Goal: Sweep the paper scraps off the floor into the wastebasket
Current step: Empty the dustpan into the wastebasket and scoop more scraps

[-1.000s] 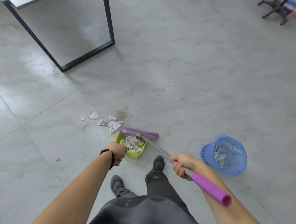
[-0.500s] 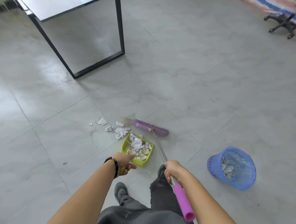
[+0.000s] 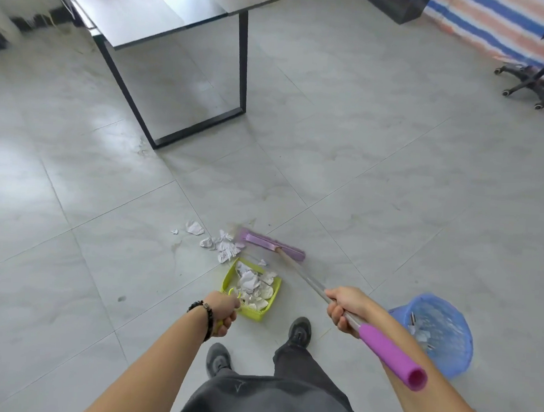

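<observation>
A: Tools?
B: One broom (image 3: 273,245), one dustpan (image 3: 252,313), one wastebasket (image 3: 459,357).
A: Body?
B: One left hand (image 3: 224,310), one right hand (image 3: 345,307); two shoes (image 3: 300,331), one beaded bracelet (image 3: 206,314).
A: Paper scraps (image 3: 226,249)?
B: Roughly five loose on floor (image 3: 392,165); heaps in dustpan and wastebasket, uncountable.
A: Furniture?
B: One counter (image 3: 167,14), one chair base (image 3: 526,82).

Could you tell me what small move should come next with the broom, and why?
Probably draw the broom leftward, then back through the loose scraps into the dustpan: they lie just beyond its mouth, left of the broom's head.
</observation>
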### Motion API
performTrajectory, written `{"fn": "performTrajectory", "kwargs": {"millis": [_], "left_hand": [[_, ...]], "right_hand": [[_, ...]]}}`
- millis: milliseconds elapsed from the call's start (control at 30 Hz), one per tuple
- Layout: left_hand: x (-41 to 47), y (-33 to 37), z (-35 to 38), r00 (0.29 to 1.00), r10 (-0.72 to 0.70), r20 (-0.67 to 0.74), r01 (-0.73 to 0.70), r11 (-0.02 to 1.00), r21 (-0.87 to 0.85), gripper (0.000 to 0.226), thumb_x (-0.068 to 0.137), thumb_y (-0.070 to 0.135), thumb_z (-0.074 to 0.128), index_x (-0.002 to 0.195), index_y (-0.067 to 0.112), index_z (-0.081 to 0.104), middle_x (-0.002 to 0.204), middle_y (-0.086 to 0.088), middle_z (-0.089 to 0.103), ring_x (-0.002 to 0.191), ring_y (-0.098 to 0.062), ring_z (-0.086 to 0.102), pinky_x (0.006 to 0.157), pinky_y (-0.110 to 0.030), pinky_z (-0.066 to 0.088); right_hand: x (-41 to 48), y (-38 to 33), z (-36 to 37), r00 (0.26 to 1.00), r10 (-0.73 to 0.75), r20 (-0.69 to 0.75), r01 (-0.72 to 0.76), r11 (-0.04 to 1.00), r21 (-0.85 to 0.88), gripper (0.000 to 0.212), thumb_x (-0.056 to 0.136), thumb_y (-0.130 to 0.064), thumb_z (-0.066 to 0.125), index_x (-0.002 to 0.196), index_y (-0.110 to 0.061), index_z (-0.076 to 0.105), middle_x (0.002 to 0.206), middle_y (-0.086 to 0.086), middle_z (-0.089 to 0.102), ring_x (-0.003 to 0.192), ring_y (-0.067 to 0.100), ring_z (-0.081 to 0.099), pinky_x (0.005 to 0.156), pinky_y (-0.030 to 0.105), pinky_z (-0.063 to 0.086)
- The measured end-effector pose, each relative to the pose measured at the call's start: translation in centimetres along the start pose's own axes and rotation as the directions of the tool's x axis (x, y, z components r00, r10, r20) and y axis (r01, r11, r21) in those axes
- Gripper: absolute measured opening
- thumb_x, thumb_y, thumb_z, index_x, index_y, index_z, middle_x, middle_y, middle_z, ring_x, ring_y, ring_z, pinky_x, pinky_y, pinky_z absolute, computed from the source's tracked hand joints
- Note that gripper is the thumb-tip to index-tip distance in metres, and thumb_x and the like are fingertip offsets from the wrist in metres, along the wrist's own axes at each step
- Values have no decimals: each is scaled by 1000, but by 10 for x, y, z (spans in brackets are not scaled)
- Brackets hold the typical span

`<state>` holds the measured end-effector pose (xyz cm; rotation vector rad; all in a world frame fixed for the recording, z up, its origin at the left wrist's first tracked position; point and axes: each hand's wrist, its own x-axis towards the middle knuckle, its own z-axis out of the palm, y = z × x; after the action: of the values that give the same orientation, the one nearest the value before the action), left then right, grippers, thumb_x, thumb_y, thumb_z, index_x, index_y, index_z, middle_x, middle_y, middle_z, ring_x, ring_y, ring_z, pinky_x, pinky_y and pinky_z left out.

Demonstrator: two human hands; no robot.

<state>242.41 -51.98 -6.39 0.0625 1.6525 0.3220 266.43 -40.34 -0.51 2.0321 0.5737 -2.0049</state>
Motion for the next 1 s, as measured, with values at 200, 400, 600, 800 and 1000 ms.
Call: {"fn": "performTrajectory", "kwargs": {"millis": [200, 400, 600, 800, 1000], "left_hand": [[-9, -42, -31, 997, 17, -72, -27, 991, -130, 7, 96, 12, 48, 92, 6, 50, 57, -4, 38, 42, -12, 25, 39, -15, 20], [-6, -68, -49, 991, 2, -137, -24, 987, -156, 9, 96, 13, 49, 93, 5, 53, 59, -5, 40, 40, -13, 26, 40, -16, 21], [4, -59, -61, 987, 8, -158, -34, 986, -165, 4, 93, 12, 50, 90, 10, 49, 58, -4, 37, 40, -13, 23, 43, -16, 18], [16, -34, -68, 987, 50, -156, -73, 986, -150, 7, 93, 6, 47, 89, 12, 45, 57, -3, 31, 43, -12, 19, 44, -15, 16], [14, 7, -70, 993, 54, -109, -61, 996, -58, 26, 97, 4, 39, 73, 13, 38, 59, -4, 28, 48, -13, 18, 49, -20, 13]], "right_hand": [[42, -43, 45, 983, -171, -67, 156, 971, -178, 29, 103, -25, 37, 78, -12, 44, 39, -4, 40, 24, 4, 34, 30, 12, 29], [87, -78, 79, 955, -276, -106, 246, 941, -232, 26, 100, -21, 39, 78, -10, 47, 52, 4, 44, 24, 9, 37, 32, 14, 31], [115, -66, 91, 954, -280, -105, 213, 883, -418, 21, 97, -13, 33, 84, -9, 50, 58, 8, 47, 40, 15, 41, 38, 20, 36], [89, -15, 63, 971, -229, -69, 131, 750, -649, 20, 88, -2, 33, 86, -2, 53, 67, 20, 53, 43, 23, 47, 42, 26, 40], [42, -11, 22, 996, -84, -31, 50, 805, -591, 14, 96, -15, 37, 90, -21, 47, 43, -2, 44, 31, 5, 35, 33, 13, 28]]}}
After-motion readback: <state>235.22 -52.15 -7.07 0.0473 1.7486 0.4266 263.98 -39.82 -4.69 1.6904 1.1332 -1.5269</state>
